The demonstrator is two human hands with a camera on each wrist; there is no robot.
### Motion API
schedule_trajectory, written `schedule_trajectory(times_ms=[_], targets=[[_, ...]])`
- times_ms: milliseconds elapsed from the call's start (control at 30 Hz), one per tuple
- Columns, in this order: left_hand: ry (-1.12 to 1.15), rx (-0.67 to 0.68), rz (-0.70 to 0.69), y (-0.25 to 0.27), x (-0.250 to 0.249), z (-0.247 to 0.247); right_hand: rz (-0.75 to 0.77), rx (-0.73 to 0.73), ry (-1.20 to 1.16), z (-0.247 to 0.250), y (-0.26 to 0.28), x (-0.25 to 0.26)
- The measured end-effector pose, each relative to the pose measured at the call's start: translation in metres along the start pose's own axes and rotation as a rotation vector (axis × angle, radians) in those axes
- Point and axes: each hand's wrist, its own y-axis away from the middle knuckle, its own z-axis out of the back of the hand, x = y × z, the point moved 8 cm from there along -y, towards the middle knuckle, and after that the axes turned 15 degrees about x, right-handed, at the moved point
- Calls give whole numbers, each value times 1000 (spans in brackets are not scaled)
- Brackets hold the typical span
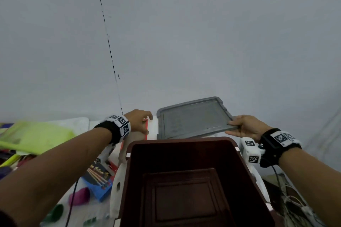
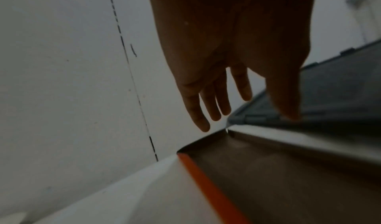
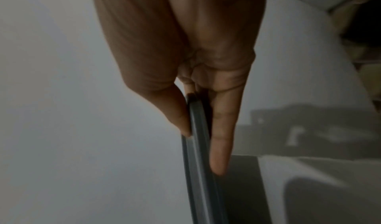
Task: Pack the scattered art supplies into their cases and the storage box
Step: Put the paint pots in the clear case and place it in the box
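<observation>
Just past the far rim of the dark red-brown plastic storage box (image 1: 184, 180), which sits open right under the camera, the right hand (image 1: 245, 128) is pinching the near right corner of a flat grey plastic lid (image 1: 193, 118), thumb on one face and fingers on the other, so the lid hangs tilted above the white table (image 1: 77, 121). The right wrist view shows that grip edge-on, with the lid's rim squeezed between thumb and fingers (image 3: 222, 139). The left hand (image 1: 139, 121) is empty, fingers loosely spread and pointing down, hovering over an open cardboard box with an orange edge (image 2: 268, 178) just left of the lid; can't tell if the thumb touches the lid. Left of the storage box there's a blue pencil case with coloured pencils printed on it (image 1: 99, 180), a purple lump (image 1: 79, 197), something dark green (image 1: 55, 213) and a lime-green sheet (image 1: 36, 136), all pretty blurry.
</observation>
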Motion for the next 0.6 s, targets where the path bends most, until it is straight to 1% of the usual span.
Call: schedule_trajectory(times_ms=[67, 133, 167, 267, 333, 400, 467, 567, 600], targets=[[-94, 132, -18, -2, 0, -24, -41, 21, 25, -2, -9, -4], [-114, 181, -46, -2, 2, -34, -70, 13, 66, -3, -14, 3], [-93, 179, -46, -1, 5, -34, -79, -2, 80, -4, -16, 7], [-62, 152, 27, 3, 20, -26, -111, -43, 160, -4, -23, 20], [-90, 122, 51, 3, 23, -21, -172, -51, 328, -5, -26, 28], [-115, 89, 45, 2, 15, -17, -249, -44, 574, -8, -28, 37], [-100, 72, 7, -1, 3, -16, -265, -12, 753, -11, -29, 48], [-59, 100, -104, -5, -16, -20, -230, 35, 860, -16, -32, 59], [-63, 121, -120, -5, -16, -22, -222, 55, 879, -20, -35, 58]])
